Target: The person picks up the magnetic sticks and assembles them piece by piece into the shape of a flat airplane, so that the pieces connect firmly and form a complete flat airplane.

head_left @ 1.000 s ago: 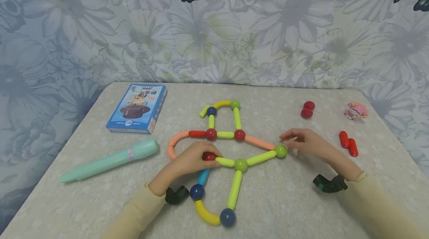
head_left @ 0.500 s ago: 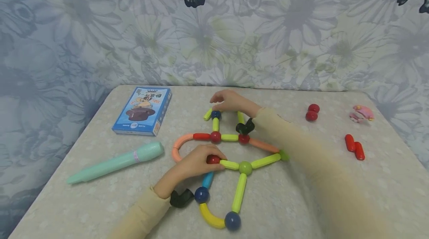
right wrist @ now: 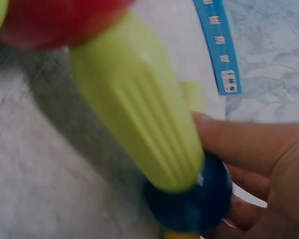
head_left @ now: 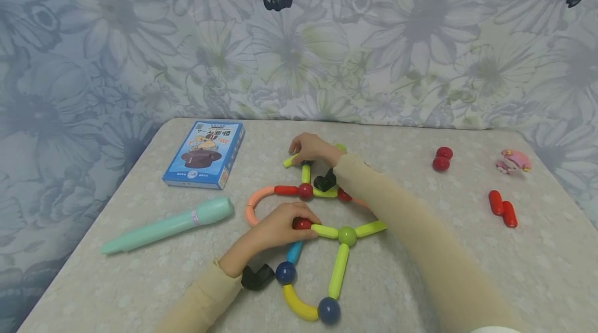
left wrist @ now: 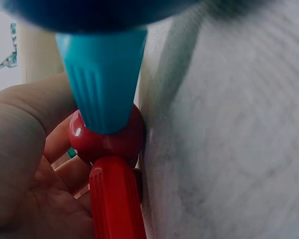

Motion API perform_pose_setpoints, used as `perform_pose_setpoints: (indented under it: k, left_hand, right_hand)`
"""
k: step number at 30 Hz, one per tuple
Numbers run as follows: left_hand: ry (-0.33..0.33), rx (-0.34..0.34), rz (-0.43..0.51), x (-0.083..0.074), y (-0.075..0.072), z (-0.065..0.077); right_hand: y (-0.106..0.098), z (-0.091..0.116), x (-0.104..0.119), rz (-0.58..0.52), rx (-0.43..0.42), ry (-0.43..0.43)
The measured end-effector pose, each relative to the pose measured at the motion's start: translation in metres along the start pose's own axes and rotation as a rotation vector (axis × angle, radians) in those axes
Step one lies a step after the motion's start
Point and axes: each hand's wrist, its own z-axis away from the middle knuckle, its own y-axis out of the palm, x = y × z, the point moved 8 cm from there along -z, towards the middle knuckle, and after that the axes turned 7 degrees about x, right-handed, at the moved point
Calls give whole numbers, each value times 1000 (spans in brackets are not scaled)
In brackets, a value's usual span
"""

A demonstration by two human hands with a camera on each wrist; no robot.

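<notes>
A flat figure of magnetic building sticks and balls lies on the table. My left hand (head_left: 280, 224) grips a red ball (head_left: 303, 223) in it; a light-blue stick (left wrist: 102, 79) and a red stick (left wrist: 117, 199) meet that ball in the left wrist view. At the figure's far end, my right hand (head_left: 314, 147) holds a dark blue ball (right wrist: 189, 206), its thumb beside a short yellow-green stick (head_left: 289, 161). A longer yellow-green stick (right wrist: 139, 109) runs from that ball to a red ball (right wrist: 65, 20). The right hand and sleeve hide the yellow curved piece and part of the right side.
A blue box (head_left: 203, 154) and a mint-green pen-shaped object (head_left: 168, 225) lie to the left. On the right are two red balls (head_left: 441, 164), two red sticks (head_left: 510, 214) and a small pink toy (head_left: 515, 160). A flower-patterned cloth (head_left: 299, 53) hangs behind the table.
My right hand has gone from the green ball on the right to the figure's far end, then slightly left onto the dark blue ball. The left hand keeps its grip on the red ball.
</notes>
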Motion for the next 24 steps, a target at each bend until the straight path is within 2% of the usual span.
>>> perform_pose_setpoints:
  k: [8, 12, 14, 18, 21, 24]
  left_hand:
    - [0, 3, 17, 1, 1, 0]
    - [0, 2, 20, 1, 0, 1]
    - [-3, 5, 29, 1, 2, -1]
    - [-16, 10, 38, 3, 3, -3]
    - [-29, 6, 33, 5, 3, -3]
    - [-36, -1, 33, 5, 2, -2]
  right_hand:
    - [-1, -9, -5, -97, -86, 4]
    - [-7, -7, -6, -162, -120, -15]
    - [-15, 1, -7, -201, -140, -33]
    - [-37, 35, -6, -322, -171, -103]
    - [-53, 75, -12, -388, -198, -142]
    - [-59, 120, -33, -406, -222, -140]
